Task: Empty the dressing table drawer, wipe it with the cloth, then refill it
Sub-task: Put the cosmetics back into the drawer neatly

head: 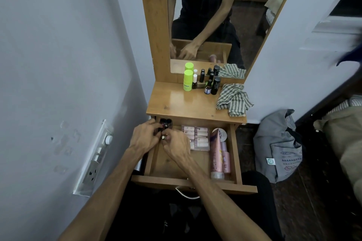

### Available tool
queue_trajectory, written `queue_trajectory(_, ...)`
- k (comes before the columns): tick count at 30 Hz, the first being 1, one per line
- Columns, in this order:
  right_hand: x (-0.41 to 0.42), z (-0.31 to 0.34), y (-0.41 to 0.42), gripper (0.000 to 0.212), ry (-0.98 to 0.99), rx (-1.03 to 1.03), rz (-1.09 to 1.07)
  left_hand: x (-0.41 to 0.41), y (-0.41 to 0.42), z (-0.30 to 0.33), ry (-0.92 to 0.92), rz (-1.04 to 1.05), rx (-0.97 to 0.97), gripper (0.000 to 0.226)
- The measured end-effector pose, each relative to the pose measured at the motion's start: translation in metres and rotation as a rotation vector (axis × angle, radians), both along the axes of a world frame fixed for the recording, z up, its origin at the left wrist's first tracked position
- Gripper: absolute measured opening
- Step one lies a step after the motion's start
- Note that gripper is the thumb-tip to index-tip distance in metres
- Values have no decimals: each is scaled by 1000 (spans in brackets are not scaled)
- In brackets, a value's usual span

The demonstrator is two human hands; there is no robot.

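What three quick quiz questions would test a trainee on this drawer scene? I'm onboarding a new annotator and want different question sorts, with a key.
1. True or false: the checked cloth lies inside the open drawer.
2. Multiple choice: the left hand and right hand work at the drawer's A) back left corner, B) front right corner, C) handle.
3. Fill in: the bottle with the lime green cap stands on the ____.

Key: 1 false, it lies on the table top. 2 A, both pinch small dark bottles there. 3 table top.
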State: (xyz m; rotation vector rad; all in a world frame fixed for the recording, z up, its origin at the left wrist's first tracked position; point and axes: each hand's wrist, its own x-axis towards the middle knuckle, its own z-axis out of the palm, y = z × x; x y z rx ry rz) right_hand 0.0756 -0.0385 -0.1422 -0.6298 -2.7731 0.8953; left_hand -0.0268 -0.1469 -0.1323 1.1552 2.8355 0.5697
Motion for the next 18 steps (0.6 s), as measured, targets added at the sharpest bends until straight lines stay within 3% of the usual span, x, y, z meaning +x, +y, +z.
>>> queue_trajectory(12, -1, -7, 4, 32, 34, -40, 9, 5, -1, -9, -17, 45, 71, 27)
queue_trajectory(18, -5, -8, 0, 37, 41, -17, 12, 8, -14, -15, -35, 61, 165, 16)
